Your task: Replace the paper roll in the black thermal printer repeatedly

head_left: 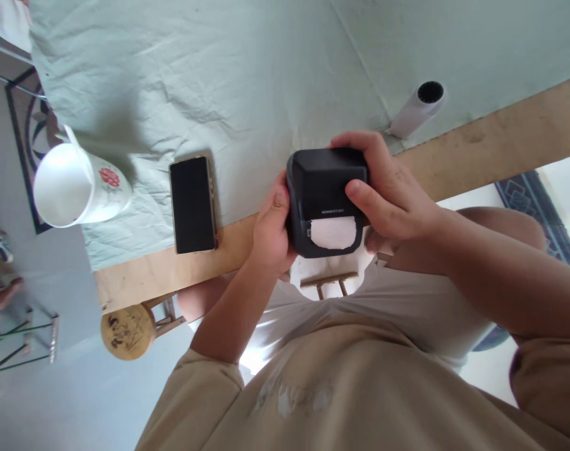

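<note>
Between my two hands is a black label printer [329, 181], held over the front edge of the table. A piece of white label paper [333, 232] sticks out of the slot on its near side. My left hand [272, 225] grips the printer's left side, with the thumb along its edge. On the right side, my right hand [391, 194] is wrapped round the printer, its thumb lying on the top. The undersides of both hands are partly hidden.
On the pale green tablecloth [247, 75] lie a dark-screened phone [193, 205] and a white paper roll [414, 114]. A white cup [104, 188] with a red mark stands at the left. A round wooden stool [128, 332] is below the table's bare wooden edge [144, 275].
</note>
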Tool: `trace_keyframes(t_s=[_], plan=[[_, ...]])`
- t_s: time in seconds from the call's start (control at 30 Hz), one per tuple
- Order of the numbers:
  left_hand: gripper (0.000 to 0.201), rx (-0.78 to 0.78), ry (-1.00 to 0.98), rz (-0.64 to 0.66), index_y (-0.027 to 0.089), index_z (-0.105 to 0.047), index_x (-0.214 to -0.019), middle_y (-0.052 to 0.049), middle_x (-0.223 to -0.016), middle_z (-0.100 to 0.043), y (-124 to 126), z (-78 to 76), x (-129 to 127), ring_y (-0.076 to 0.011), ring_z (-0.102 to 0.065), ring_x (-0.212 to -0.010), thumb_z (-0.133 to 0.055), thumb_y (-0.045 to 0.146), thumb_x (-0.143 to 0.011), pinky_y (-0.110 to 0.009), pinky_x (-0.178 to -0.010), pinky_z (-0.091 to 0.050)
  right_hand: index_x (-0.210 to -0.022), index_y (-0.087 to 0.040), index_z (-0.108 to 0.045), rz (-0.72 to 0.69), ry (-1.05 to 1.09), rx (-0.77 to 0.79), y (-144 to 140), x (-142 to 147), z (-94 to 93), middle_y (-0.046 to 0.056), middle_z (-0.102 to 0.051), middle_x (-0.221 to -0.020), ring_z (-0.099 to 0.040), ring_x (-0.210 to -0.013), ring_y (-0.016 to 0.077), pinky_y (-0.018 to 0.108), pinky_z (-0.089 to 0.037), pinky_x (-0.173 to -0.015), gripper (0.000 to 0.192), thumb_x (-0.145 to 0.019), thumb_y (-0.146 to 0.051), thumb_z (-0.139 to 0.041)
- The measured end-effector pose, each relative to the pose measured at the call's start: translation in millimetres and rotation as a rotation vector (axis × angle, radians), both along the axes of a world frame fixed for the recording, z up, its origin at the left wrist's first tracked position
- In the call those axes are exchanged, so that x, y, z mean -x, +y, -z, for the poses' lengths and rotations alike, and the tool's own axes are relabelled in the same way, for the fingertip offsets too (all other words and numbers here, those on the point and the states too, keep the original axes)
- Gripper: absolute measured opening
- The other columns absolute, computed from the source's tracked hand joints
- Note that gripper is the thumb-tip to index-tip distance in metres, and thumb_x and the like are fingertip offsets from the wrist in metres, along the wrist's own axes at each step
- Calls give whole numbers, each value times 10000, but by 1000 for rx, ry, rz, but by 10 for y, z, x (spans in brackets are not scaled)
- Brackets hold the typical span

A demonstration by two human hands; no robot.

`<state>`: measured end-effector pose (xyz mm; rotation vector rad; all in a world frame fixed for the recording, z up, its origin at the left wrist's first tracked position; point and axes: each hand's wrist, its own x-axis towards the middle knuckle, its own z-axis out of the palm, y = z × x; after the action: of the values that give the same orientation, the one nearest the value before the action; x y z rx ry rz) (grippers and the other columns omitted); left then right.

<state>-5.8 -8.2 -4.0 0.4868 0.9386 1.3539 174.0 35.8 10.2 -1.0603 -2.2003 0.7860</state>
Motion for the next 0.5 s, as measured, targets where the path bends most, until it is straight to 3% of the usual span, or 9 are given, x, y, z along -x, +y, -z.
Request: trace_keyframes(t_s=[0.13, 0.23, 0.37, 0.5], plan=[[224, -23, -30, 14, 229, -718, -1007, 21, -981, -740, -7, -12, -6, -151, -674, -1052, -581, 387, -925, -280, -1016, -523, -1392, -214, -297, 5, -15, 110, -38, 25, -48, 83, -492, -1350, -574, -1157, 181, 371, -544, -945, 539, -976, -555, -261], [205, 7, -28, 18, 228, -715, -984, 22, -930, -734, -2, -21, 12, -158, -678, -1013, -578, 368, -927, -307, -1028, -521, -1392, -184, -291, -22, 6, 103, -39, 22, -81, 91, -482, -1349, -573, -1132, 175, 366, -543, -930, 573, -970, -570, -262], [173, 48, -12, 13, 220, -705, -863, 26, -778, -709, 19, 5, 48, -182, -677, -1065, -630, 373, -892, -327, -1070, -499, -1404, -155, -265, -112, -31, 114, 1, -21, -105, 122, -459, -1383, -556, -1183, 204, 360, -540, -939, 752, -878, -659, -450], [160, 48, -3, 4, 215, -708, -827, 52, -755, -714, 45, 36, 62, -146, -707, -968, -676, 368, -861, -282, -1054, -511, -1423, -153, -242, -162, -43, 139, 30, -68, -114, 146, -471, -1376, -532, -1247, 231, 368, -532, -978, 898, -788, -691, -578]])
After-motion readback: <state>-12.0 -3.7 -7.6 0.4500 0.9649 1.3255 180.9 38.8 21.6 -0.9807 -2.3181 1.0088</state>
